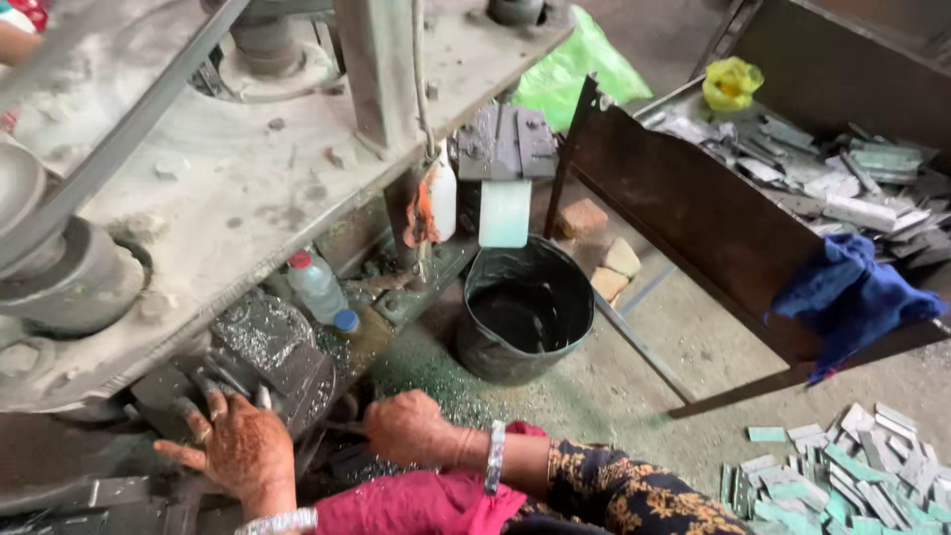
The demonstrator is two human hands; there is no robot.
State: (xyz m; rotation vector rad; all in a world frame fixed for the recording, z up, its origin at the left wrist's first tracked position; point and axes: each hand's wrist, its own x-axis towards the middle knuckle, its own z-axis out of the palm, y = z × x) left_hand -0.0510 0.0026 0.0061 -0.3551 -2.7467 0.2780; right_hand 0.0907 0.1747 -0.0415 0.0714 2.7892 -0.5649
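My left hand (238, 446) lies spread on the heavy grey steel die block (267, 352), lower left; my right hand (408, 428) is fisted around a thin, stiff metal piece, best gripped by its edges.

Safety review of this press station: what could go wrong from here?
1. The left hand lies flat on the dark metal block under the press frame; its fingers could get pinched or crushed.
2. Metal shavings cover the block, and both hands are bare; the right hand is closed beside them. Cuts seem likely.
3. The open black bucket stands close to the right arm; it could be tipped over.
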